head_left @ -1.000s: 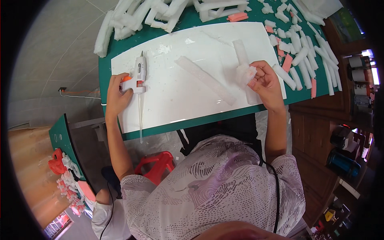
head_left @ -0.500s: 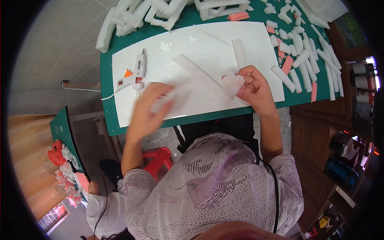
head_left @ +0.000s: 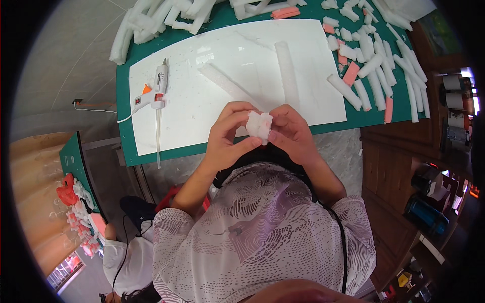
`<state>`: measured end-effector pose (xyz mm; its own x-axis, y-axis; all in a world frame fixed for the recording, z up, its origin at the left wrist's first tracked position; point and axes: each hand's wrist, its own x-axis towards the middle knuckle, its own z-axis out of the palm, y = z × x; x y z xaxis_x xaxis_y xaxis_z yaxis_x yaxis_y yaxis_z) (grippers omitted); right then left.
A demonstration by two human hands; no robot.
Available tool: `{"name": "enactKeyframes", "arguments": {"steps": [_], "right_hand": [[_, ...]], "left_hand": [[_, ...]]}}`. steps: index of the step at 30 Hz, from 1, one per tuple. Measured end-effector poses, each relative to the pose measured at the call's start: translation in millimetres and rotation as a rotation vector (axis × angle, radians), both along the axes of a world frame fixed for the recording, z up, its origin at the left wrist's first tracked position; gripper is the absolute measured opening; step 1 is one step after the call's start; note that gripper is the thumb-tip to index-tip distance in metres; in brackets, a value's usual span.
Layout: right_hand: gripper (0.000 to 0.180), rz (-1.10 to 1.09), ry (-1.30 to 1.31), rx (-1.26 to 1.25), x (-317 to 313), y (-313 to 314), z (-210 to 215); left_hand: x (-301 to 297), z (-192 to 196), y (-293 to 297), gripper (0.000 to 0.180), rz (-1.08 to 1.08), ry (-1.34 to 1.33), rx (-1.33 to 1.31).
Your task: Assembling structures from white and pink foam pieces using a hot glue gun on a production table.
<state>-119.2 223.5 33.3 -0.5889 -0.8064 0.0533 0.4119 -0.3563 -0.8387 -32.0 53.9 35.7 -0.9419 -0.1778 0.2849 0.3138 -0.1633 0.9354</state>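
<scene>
Between my two hands, near the front edge of the table, is a small rough lump of white foam (head_left: pixel 259 125) with a faint pink tint. My left hand (head_left: pixel 230 134) pinches it from the left, thumb below and fingers above. My right hand (head_left: pixel 292 132) grips its right side with thumb and fingertips. Just beyond my hands, one white foam strip (head_left: pixel 227 83) lies slanted on the white board (head_left: pixel 187 121), its near end partly behind my left fingers. A second foam strip (head_left: pixel 286 70) lies nearly straight away from me, by my right hand.
On the board's left rests a white glue gun (head_left: pixel 158 86) with an orange trigger and a glue stick jutting past the front edge. White foam tubes and pink pieces (head_left: pixel 351 74) cover the green table's (head_left: pixel 333 118) right side. More foam (head_left: pixel 172 17) is heaped at the back. Someone in white (head_left: pixel 126 262) sits lower left.
My left hand has come across from beside the glue gun to the foam lump. My right hand has brought the lump left and nearer my body. The whole view has shifted slightly.
</scene>
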Motion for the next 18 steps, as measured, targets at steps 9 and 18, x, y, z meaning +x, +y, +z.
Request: {"name": "enactKeyframes", "arguments": {"steps": [9,18], "right_hand": [[0.034,-0.311,0.575,0.311,2,8,15],[0.036,-0.314,0.565,0.35,-7,8,5]], "left_hand": [[-5,-5,5,0.042,0.104,-0.108,-0.046],[-8,-3,5,0.044,0.14,-0.107,-0.284]]}}
